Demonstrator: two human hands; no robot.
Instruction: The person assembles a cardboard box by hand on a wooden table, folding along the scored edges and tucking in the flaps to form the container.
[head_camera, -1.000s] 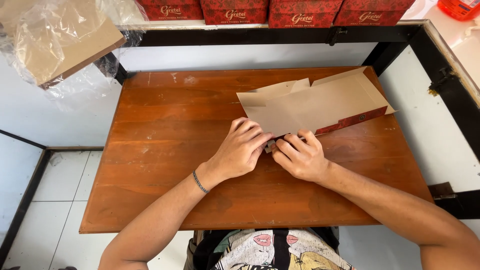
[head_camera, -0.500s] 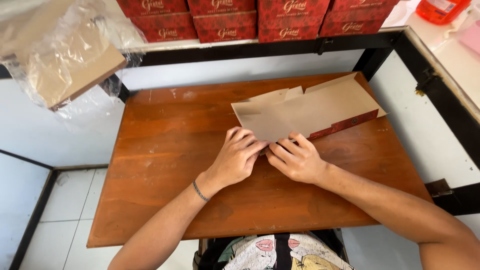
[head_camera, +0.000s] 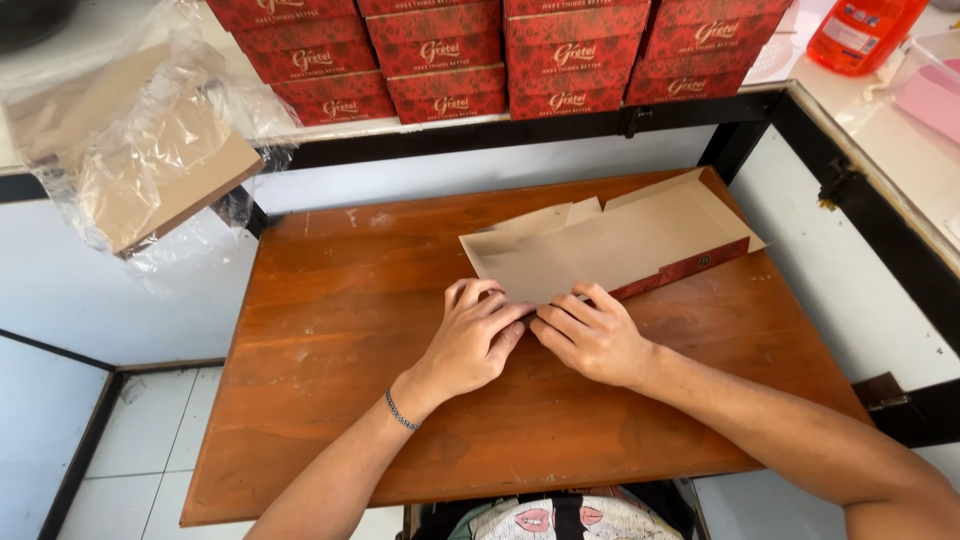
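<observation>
A flat cardboard box blank (head_camera: 610, 245), beige inside with a red printed outer edge, lies on the brown wooden table (head_camera: 340, 300). My left hand (head_camera: 475, 335) and my right hand (head_camera: 590, 335) press side by side on the blank's near edge, fingers curled over the cardboard flap there. The fingertips of both hands meet at the fold. A thin bracelet circles my left wrist.
Stacks of red folded boxes (head_camera: 500, 50) line the shelf behind the table. A plastic-wrapped bundle of beige cardboard (head_camera: 140, 150) juts out at upper left. An orange bottle (head_camera: 860, 30) and a pink container (head_camera: 935, 95) stand on the counter at right.
The view has tilted so the table sits lower in frame. Both hands stay on the blank's near edge, with the fingers pressed closer together at the fold.
</observation>
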